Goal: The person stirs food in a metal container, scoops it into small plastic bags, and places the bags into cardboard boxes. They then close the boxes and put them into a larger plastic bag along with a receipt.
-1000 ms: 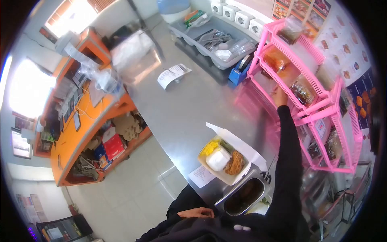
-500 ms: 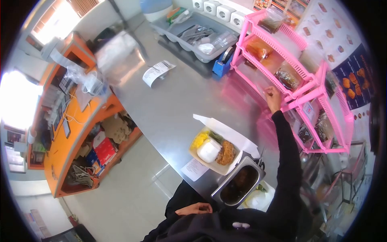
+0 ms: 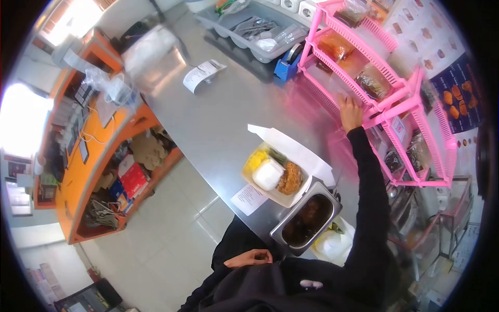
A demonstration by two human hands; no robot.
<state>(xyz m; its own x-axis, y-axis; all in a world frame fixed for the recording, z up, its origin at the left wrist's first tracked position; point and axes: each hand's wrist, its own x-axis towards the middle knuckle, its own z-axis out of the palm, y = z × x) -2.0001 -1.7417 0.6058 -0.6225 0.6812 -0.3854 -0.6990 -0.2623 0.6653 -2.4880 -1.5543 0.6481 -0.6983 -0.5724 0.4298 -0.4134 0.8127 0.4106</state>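
Note:
My right hand (image 3: 350, 112) reaches to the lower tier of a pink plastic rack (image 3: 400, 96); its fingers are stretched out over the tier's edge, and nothing shows in them. Low in the view, my left hand (image 3: 250, 258) rests near my body with its fingers curled; whether it holds anything is hidden. Between them on the steel counter, an open box (image 3: 318, 165) holds white rice (image 3: 267, 173), a fried piece (image 3: 291, 178) and something yellow. Beside the box is a metal container (image 3: 307, 220) of dark sauce.
A gray tray (image 3: 249, 36) of wrapped cutlery and a blue tape dispenser (image 3: 287, 62) stand at the back. Paper slips (image 3: 200, 75) lie on the counter (image 3: 223, 119). A second meal box (image 3: 332, 242) sits beyond the sauce container. An orange desk (image 3: 104, 151) is at the left.
The view has shifted, so the counter items appear higher. My right hand's fingers have gone from bunched together to stretched out at the rack. My left hand looks much the same.

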